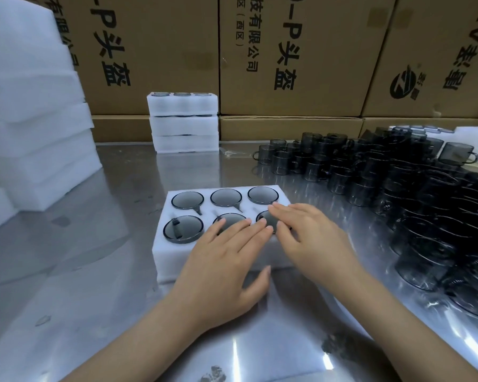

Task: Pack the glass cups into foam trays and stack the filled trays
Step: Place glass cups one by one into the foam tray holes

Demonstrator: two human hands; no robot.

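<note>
- On top of the foam tray point(177, 260), near side: my left hand point(226, 260) lies flat, fingers straight and close together, fingertips point(246, 222) over the near middle cup point(226, 219); thumb hangs off the tray's front edge.
- My right hand point(312, 238) sits just beside it, fingers relaxed and slightly bent, resting on the near right cup point(265, 218); cannot tell if it presses or only touches. Neither hand grips anything.
- Both hands' fingertips nearly meet between those two cups.
- Tray holds six smoky glass cups, two rows of three, each sunk in its own round hole, rims about level with the foam.
- Near left cup point(183, 228) is uncovered, handle visible inside its rim outline; far row cups point(226, 197) have handles pointing toward me into foam slots.
- Tray rests on a shiny metal table point(100, 285), roughly centre, close to me.
- Right of the tray, apart from it: big crowd of loose dark glass cups point(398, 183), upright, some stacked in tiers, reaching the table's right edge.
- Farther back, centre-left: stack of filled trays point(184, 122), three high, cup rims showing in the top one.
- Left side: tall pile of empty white foam point(36, 133).
- Behind everything: cardboard boxes point(295, 59) with black printed characters, forming a wall.
</note>
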